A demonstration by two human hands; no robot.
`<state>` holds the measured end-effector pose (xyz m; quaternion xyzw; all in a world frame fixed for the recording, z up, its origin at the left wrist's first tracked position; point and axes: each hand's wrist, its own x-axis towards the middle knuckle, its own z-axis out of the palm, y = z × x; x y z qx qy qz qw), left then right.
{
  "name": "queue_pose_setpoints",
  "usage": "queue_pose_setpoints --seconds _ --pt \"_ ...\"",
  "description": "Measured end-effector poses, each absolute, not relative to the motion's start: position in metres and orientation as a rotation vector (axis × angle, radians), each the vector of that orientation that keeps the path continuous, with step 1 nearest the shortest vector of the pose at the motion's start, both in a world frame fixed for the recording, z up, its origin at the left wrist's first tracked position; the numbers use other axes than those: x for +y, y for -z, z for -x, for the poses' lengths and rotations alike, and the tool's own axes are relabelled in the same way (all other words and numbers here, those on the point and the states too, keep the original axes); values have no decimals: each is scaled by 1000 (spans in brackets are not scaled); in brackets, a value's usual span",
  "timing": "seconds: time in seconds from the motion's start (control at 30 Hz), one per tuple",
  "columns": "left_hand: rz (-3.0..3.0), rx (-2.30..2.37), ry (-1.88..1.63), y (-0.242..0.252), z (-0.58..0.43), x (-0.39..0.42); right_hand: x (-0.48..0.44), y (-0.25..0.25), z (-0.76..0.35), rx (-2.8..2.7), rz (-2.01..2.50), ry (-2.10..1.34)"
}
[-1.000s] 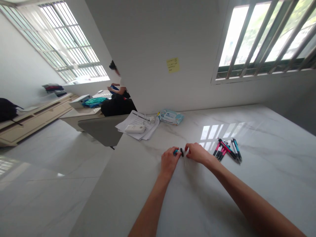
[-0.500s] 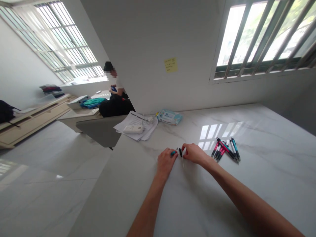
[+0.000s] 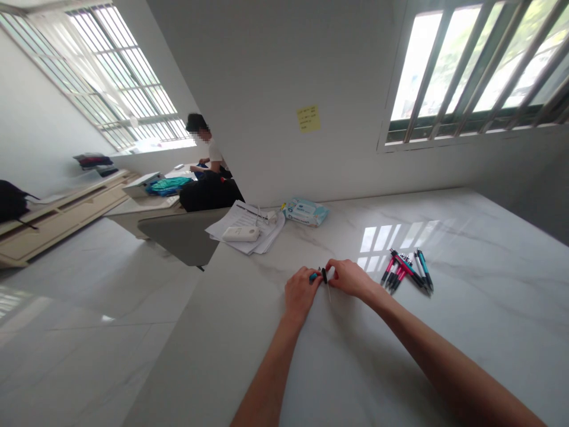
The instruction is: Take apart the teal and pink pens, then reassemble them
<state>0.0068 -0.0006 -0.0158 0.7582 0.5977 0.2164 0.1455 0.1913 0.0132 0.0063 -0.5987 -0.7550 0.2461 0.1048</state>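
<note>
Pen parts sit between the two hands near the middle of the white marble counter [image 3: 466, 332]. A short teal piece [image 3: 313, 276] is pinched in the fingertips of the left hand [image 3: 300, 293], its long axis running roughly left to right with the free end pointing toward the other hand. A small black piece [image 3: 324, 274] is just beside it, held at the fingertips of the right hand [image 3: 351, 277]; it stands more upright in the view, pointing away from the person. A thin pale refill [image 3: 328, 292] lies on the counter just below the black piece, its long axis running toward the person and slightly to the right. Both hands are curled nearly closed, the fingers bunched around these small parts, and both rest on the counter. The two pieces nearly meet; whether they touch is too small to tell.

To the right of the right hand, a bunch of pens [image 3: 406, 270] in pink, black and teal lies fanned out on the counter, tips converging toward the near left. Farther back near the wall lie a pack of wipes [image 3: 306, 211] and a stack of papers [image 3: 246, 222] with a white remote [image 3: 240, 233] on top. A yellow sticky note [image 3: 308, 118] is on the wall. Another person [image 3: 208, 154] sits at a separate desk in the background.
</note>
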Motion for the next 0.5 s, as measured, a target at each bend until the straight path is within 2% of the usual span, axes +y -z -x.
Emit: queue_pose_setpoints --seconds 0.5 --pt "-2114 1680 -769 15 -3 2 13 -2 -189 -2231 1730 -685"
